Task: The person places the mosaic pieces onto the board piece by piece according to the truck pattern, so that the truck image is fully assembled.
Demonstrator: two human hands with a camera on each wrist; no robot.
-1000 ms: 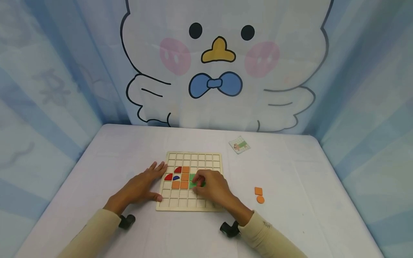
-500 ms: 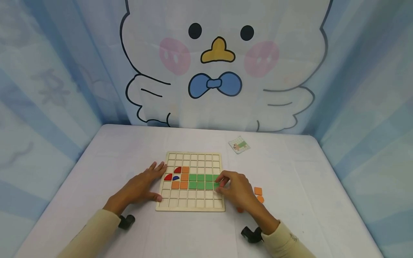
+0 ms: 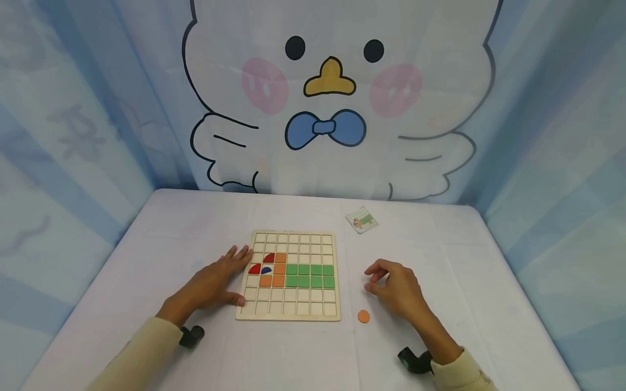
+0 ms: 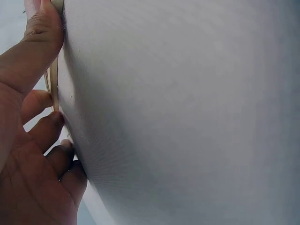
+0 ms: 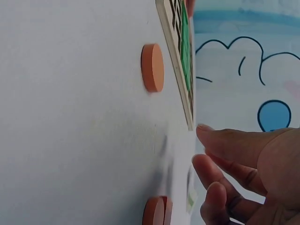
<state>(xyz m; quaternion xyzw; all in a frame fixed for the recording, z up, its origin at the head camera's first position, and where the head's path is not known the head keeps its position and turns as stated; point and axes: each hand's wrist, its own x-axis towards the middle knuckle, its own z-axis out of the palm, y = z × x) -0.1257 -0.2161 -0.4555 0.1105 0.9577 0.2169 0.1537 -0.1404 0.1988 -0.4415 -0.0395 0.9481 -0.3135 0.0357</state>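
A wooden grid board (image 3: 290, 309) lies on the white table, with green squares (image 3: 304, 281), orange squares (image 3: 279, 269), two red quarter-circles (image 3: 255, 269) and a blue half-circle (image 3: 266, 270) in its cells. Fingers spread, my left hand (image 3: 212, 282) rests against the board's left edge; the left wrist view shows thumb and fingertips touching the rim. My right hand (image 3: 398, 288) hovers right of the board, fingers bent loosely and nothing visible between them. Nearest it in the right wrist view are an orange disc (image 5: 153, 211) and an orange square (image 5: 167, 212), which the hand hides in the head view.
Another orange disc (image 3: 363, 316) lies just off the board's lower right corner. A small pattern card (image 3: 362, 220) sits behind the board to the right. Curtains with a cartoon bird (image 3: 325, 163) close off the table's back and sides.
My right hand has moved right, off the green squares and away from the board, uncovering the whole green block and an orange disc. The left hand has stayed put.
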